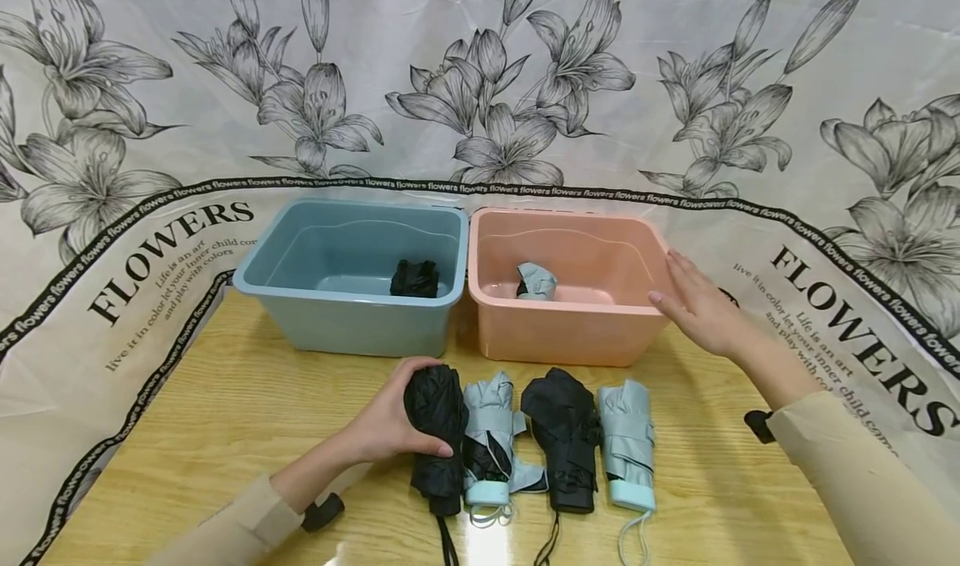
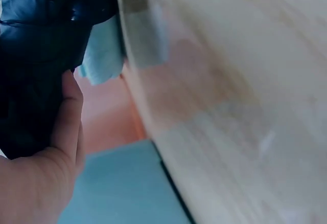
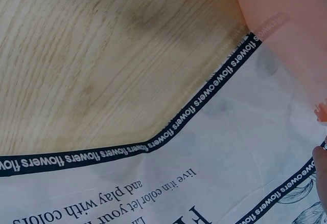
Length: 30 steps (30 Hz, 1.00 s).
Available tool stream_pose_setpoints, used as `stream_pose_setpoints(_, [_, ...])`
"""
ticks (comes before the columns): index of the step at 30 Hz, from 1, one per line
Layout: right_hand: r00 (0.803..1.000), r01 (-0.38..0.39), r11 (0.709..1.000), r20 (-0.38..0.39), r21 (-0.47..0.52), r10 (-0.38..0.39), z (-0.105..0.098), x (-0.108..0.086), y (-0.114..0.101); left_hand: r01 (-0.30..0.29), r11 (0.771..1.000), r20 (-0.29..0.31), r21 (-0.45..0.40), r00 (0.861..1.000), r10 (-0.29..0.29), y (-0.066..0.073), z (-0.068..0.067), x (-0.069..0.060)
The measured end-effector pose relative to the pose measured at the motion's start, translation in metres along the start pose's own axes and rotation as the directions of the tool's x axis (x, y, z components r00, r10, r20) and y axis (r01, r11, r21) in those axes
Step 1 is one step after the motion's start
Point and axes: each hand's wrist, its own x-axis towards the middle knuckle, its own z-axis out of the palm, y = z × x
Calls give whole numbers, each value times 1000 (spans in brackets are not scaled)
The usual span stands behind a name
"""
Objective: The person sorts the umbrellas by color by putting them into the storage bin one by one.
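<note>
There are black umbrellas [image 1: 437,416], pale aqua umbrellas [image 1: 628,441], a blue bin [image 1: 360,324], a pink bin [image 1: 562,333] and flowered white cloth [image 1: 442,16].

The bench [image 1: 202,433] has a yellow wood top with thin, wavy lines. A big white cloth [image 1: 420,16] goes along its back and both sides. Gray and black flowers [image 1: 502,145] are drawn across the upper part. A black stripe [image 1: 480,188] has "flowers" written on it again and again in white. Below it, big black letters [image 1: 858,330] say "FLOWERS" on each side, with smaller words [image 1: 183,274] near them.
</note>
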Motion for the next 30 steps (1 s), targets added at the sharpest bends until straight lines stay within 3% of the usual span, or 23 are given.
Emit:
stream_pose_setpoints(5, [1000,-1,1000,-2,1,1,0,0,0,-69,997,-64,46,995,72,5,-6,-3])
stream_pose_setpoints(11, [1000,1,1000,-3,9,-1,0,-1,-1,-160,985,-142,68,976,168,18,-20,-3])
stream_pose_setpoints(18, [1000,8,1000,-12,11,-8,-1,0,-2,-269,956,-255,115,923,290,41,-44,3])
stream_pose_setpoints(26, [1000,2,1000,-5,17,-2,0,-1,-2,-299,934,-352,197,867,352,74,-82,21])
stream_pose_setpoints(30, [1000,1,1000,-1,19,-1,0,0,-3,-287,929,-410,235,837,363,92,-106,34])
